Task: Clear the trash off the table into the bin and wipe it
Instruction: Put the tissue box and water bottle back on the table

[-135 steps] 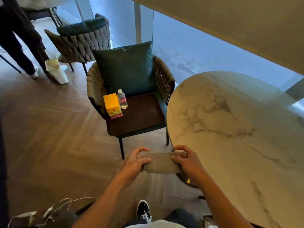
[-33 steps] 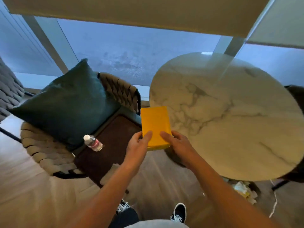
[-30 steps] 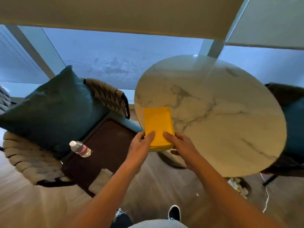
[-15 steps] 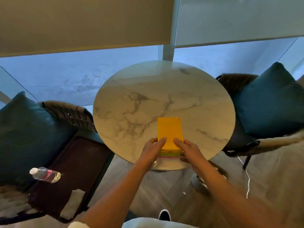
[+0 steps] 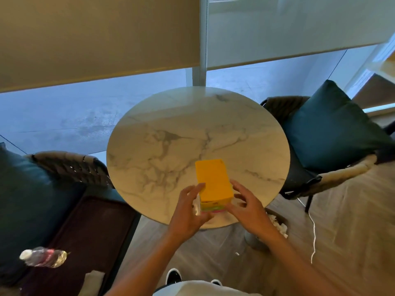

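Note:
A yellow box [image 5: 213, 181] with a pink and green lower band stands on the round marble table [image 5: 171, 133], near its front edge. My left hand [image 5: 188, 210] grips the box's left side, where something white shows against my palm. My right hand [image 5: 245, 207] has its fingertips on the box's right side, fingers spread. The rest of the tabletop is bare marble. A bin [image 5: 255, 242] holding crumpled white paper [image 5: 276, 225] stands on the floor under the table's front right edge. A folded beige cloth [image 5: 92, 279] lies on the left chair's seat.
A woven chair [image 5: 70, 165] with a dark green cushion stands left of the table, a water bottle [image 5: 42, 257] lying on its seat. A second chair with a green cushion [image 5: 329, 129] stands to the right. A white cable [image 5: 313, 231] runs across the wooden floor.
I put the cloth down on the left chair's seat and took up the yellow box. I carried it over the table, and it now rests on the marble near the front edge.

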A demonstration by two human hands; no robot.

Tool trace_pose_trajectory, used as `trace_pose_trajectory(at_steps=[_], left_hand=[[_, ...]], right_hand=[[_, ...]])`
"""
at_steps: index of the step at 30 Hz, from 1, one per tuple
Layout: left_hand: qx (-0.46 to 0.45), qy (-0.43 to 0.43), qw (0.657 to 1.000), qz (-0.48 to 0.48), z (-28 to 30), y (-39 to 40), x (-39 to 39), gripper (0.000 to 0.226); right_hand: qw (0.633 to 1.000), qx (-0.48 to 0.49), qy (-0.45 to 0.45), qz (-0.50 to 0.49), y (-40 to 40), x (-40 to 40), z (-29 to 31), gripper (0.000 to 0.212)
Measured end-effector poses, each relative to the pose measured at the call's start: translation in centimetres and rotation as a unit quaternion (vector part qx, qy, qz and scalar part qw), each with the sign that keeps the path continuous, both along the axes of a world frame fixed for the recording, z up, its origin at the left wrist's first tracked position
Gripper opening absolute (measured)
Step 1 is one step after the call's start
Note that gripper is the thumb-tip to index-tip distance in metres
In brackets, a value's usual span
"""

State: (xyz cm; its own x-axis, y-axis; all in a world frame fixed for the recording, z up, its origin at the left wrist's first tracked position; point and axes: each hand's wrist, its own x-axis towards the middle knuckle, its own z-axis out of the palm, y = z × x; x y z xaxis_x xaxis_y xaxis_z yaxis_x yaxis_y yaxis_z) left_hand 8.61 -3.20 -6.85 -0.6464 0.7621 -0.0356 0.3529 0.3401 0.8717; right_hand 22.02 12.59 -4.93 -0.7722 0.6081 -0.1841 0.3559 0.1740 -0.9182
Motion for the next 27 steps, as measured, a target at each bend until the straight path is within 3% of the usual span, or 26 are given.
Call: trace_pose_trajectory(at_steps=[5,15,27], left_hand=[[0.036,0.046,0.998,-0.021,-0.6,0.2,-1.1,0.052],[0.058,-0.019,0.998,-0.028,-0.3,1.8,-5.5,0.051],[0.057,0.0,0.998,0.023,-0.3,6.3,-13.0,0.057]], right_hand=[[0.992,0.121,0.033,0.021,-0.2,-0.7,-1.2,0.055],[0.982,0.185,0.029,-0.028,0.7,-4.7,-2.3,0.05],[0.985,0.166,0.04,-0.004,5.4,-13.2,-2.8,0.051]])
